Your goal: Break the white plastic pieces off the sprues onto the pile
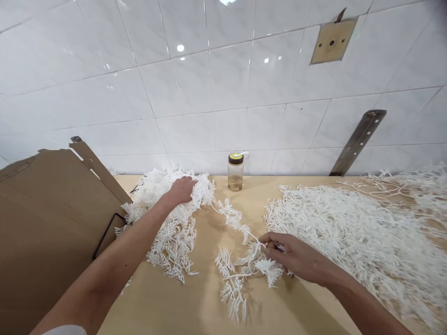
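White fringed, frayed-looking strands lie in a heap (174,232) on the left of the table. My left hand (182,190) rests on top of this heap, fingers stretched over it and their tips partly sunk in the white fibres. Lower and to the right, my right hand (293,256) pinches a white fringed strand (234,218) between thumb and fingers. That strand runs from the heap to my right fingertips. Several branching tufts of it (232,279) hang or lie just left of and below the right hand; its fingertips are partly hidden.
A broad spread of white strands (349,232) covers the table's right side. A bottle with a black and yellow lid (235,174) stands near the tiled wall. Brown cardboard (59,232) rises on the left beside a black wire piece (104,237). Metal brackets (358,142) meet the wall.
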A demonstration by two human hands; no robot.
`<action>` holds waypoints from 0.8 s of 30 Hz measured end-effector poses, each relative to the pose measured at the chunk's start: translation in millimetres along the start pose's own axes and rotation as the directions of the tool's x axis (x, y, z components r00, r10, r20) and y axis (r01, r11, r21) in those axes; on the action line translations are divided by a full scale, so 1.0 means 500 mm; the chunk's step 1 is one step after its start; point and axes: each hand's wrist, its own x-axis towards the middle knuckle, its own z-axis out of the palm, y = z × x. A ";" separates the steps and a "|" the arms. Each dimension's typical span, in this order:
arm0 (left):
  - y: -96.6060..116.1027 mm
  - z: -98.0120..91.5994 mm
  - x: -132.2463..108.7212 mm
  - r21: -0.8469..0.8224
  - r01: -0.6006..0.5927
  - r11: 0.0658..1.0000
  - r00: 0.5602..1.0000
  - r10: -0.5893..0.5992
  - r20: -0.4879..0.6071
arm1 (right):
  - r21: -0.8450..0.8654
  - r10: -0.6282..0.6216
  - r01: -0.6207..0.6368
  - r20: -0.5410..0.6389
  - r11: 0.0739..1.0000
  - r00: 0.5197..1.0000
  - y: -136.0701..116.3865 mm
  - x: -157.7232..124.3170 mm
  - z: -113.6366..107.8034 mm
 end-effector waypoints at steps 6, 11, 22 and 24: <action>0.026 -0.040 -0.026 -0.022 -0.056 0.998 0.996 0.057 0.070 | -0.084 -0.159 0.163 0.046 0.983 0.986 -0.019 0.054 0.031; 0.114 -0.028 -0.102 -0.223 -0.037 0.974 0.917 -0.056 -0.395 | 0.011 -0.134 0.135 0.223 0.991 0.966 -0.026 0.073 0.047; 0.132 0.091 -0.116 -0.106 -0.186 0.977 0.982 0.180 -0.063 | 0.230 -0.152 0.156 -0.034 0.961 0.988 -0.017 0.065 0.052; 0.118 0.075 -0.100 -0.091 -0.183 0.979 0.970 0.165 -0.177 | 0.479 -0.149 0.162 -0.065 0.863 0.987 -0.020 0.064 0.055</action>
